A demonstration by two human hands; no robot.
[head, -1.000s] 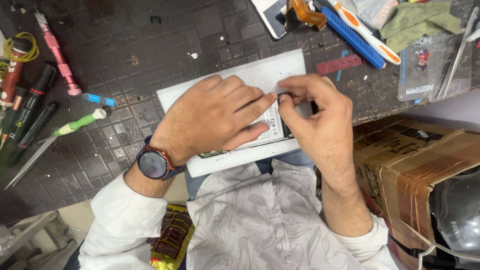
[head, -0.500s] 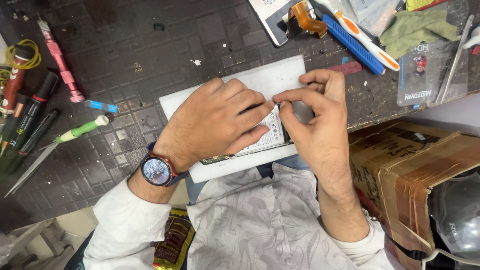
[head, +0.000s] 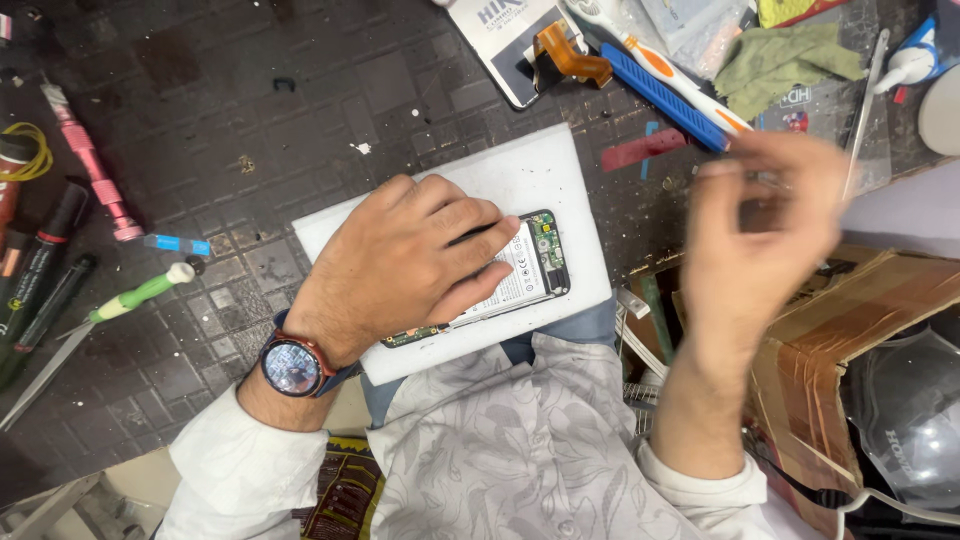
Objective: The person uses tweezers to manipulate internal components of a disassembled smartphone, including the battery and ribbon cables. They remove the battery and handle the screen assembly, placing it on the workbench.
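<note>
- An opened smartphone (head: 530, 268) with its back cover off, showing a pale flat battery and green circuit board, lies at the centre of the frame on a smooth white rectangular mat (head: 520, 175).
- The left hand (head: 400, 265) presses flat on the phone with fingers spread, gripping nothing; a round dark wristwatch (head: 292, 365) sits on its wrist.
- The right hand (head: 765, 215) is raised at right of centre, clear of the phone, motion-blurred; fingers curl loosely, and I cannot tell whether it holds anything.
- The mat rests on a dark, scuffed, grid-textured worktop (head: 200, 120).
- A blue-and-orange toothbrush (head: 665, 75) lies at upper right.
- A pink knurled metal screwdriver (head: 92, 165) lies at upper left.
- A worn, taped cardboard box (head: 850, 330) stands at lower right.
</note>
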